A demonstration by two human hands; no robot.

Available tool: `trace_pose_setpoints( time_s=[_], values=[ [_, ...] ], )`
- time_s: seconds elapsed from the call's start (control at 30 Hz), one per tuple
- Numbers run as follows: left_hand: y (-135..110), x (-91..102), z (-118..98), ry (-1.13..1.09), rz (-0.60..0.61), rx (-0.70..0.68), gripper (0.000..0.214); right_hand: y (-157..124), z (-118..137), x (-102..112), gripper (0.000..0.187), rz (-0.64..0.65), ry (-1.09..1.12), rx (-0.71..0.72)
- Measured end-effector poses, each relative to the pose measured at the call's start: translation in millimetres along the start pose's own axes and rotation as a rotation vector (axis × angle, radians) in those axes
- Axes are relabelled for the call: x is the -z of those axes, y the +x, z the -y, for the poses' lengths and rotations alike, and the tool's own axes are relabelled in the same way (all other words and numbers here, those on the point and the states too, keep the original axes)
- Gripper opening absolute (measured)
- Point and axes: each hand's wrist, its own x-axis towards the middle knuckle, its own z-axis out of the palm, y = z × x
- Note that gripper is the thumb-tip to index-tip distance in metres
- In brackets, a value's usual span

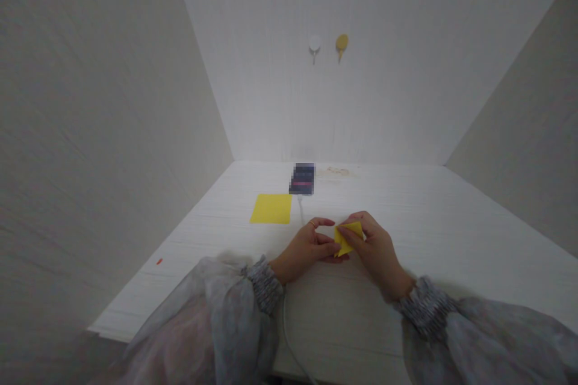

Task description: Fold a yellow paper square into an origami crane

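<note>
Paper (356, 238), yellow and folded small, is sitting right between the two hands, low over the counter (478, 234), and from where I'm standing I'm not managing to tell whether it is touching the surface. The right hand (376, 248) is pinching it firmly, thumb pressing on the front, fingers curling behind the upper edge. Over on the other side, the left hand (311, 249) is pinching the lower left corner, its grip tucking thumb above and a finger beneath, while the index finger is arching clear of the sheet. Sheer grey sleeves are ending in gathered cuffs at both wrists.

Just beyond the left hand, a white cable (285, 320) is passing under the wrist, running from the near edge up to a dark device (302, 179), which is showing only as blurred blocks. Beside that, a yellow sheet (271, 209) is lying flat! Far out left, an orange scrap (159, 261) is resting near the counter's edge. And up on the back wall (388, 96), a white hook (315, 43) and a yellow hook (342, 42) are hanging side by side.
</note>
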Motion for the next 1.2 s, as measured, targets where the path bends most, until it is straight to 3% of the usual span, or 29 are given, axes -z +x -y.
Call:
trace_pose_setpoints(
  time_s=[0.43,0.77,0.9,1.1,1.2],
  values=[
    [-0.3,-1.9,-1.5,0.017,-0.039,-0.047,0.055,-0.4,-1.1,-0.3,0.011,0.001,0.032,-0.025],
    [-1.1,-3.9,-5.1,0.089,-0.078,0.015,0.041,1.2,3.5,-0.3,0.013,0.050,0.040,-0.038],
    [1.7,-2.2,-3.6,0.137,-0.110,0.011,0.033,0.8,3.6,-1.7,0.014,0.097,0.052,-0.007],
    [1.2,-2.5,-6.6,0.104,-0.119,-0.043,0.041,2.0,4.7,-1.1,0.012,0.148,0.038,0.057],
    [0.7,-4.4,-9.8,0.105,-0.155,-0.071,0.034,2.7,4.1,-0.7,0.012,0.124,0.061,0.097]
  ],
)
